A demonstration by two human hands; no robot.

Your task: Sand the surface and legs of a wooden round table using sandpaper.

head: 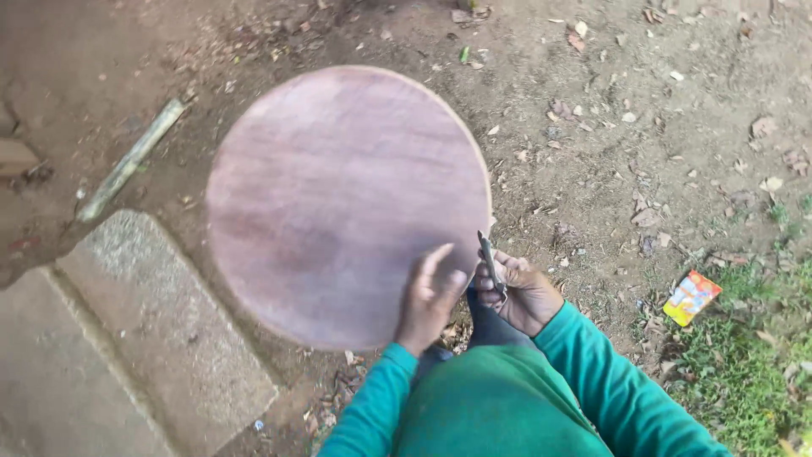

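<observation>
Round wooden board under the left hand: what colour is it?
Reddish-brown with faint grain, paler along the rim: the round wooden board, seen best in the head view.

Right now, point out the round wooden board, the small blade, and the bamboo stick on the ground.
Round wooden board (338,195), head view, middle of its flat face.
Small blade (489,254), head view, its shaft above the right hand (520,292).
Bamboo stick (131,161), head view, mid-length.
</observation>
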